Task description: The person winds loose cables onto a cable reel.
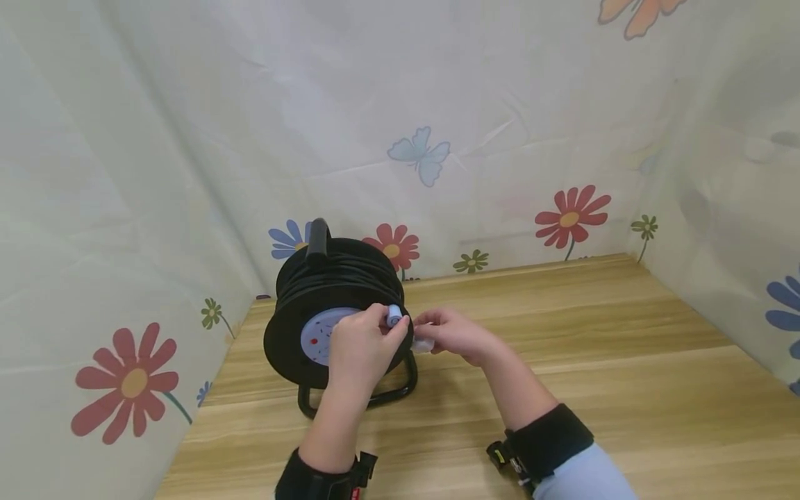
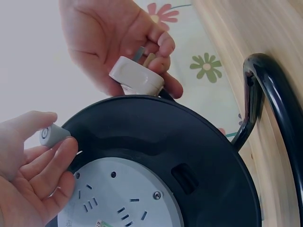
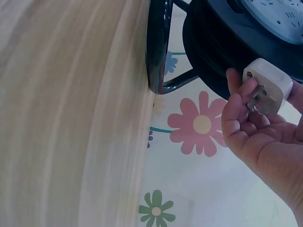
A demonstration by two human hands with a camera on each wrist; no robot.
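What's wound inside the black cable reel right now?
Black cable is wound between the cable reel's two discs. Its end leads to the white plug in the right hand. How much cable lies underneath is hidden.

No readable text, labels or numbers on cable reel or plug.

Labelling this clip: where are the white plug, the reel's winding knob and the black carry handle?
white plug [image 2: 135,75], left wrist view, flat side of its body
winding knob [image 2: 51,135], left wrist view, its side
carry handle [image 1: 318,239], head view, its grip
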